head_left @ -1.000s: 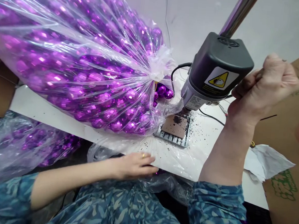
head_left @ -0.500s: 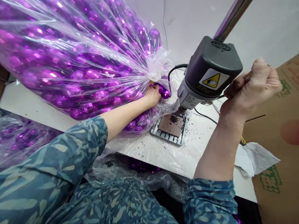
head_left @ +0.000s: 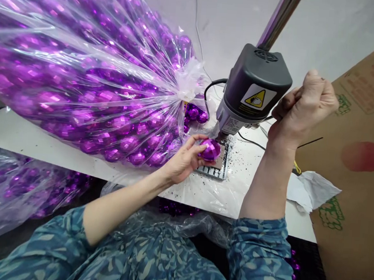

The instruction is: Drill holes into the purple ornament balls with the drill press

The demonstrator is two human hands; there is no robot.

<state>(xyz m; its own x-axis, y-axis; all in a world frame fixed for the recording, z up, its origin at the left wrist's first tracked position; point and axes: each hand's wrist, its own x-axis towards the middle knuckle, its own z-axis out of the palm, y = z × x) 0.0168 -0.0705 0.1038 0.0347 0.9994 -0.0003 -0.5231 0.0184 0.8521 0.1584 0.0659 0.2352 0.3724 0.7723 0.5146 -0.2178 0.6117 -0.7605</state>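
My left hand (head_left: 190,157) is closed around a shiny purple faceted ball (head_left: 211,150), gripping it by its left side with thumb and fingers. The ball is right under the tip of a dark grey bench drill (head_left: 258,83), over a small wooden board (head_left: 219,161) on a slotted metal base (head_left: 212,172). Whether the ball touches the drill tip or the board, I cannot tell. My right hand (head_left: 306,108) makes a fist on the drill's lever at the right of the motor housing; the fingers hide most of that lever.
A large clear bag (head_left: 113,96) full of purple balls fills the left, its neck tied; loose balls (head_left: 197,114) lie beside the knot. Dark shavings cover the white table (head_left: 202,196). A cardboard box (head_left: 356,190) and crumpled white paper (head_left: 314,191) are on the right.
My left hand has come away from the loose balls by the bag's knot, moving toward me with one ball to beneath the drill. My right fist stays at the lever.
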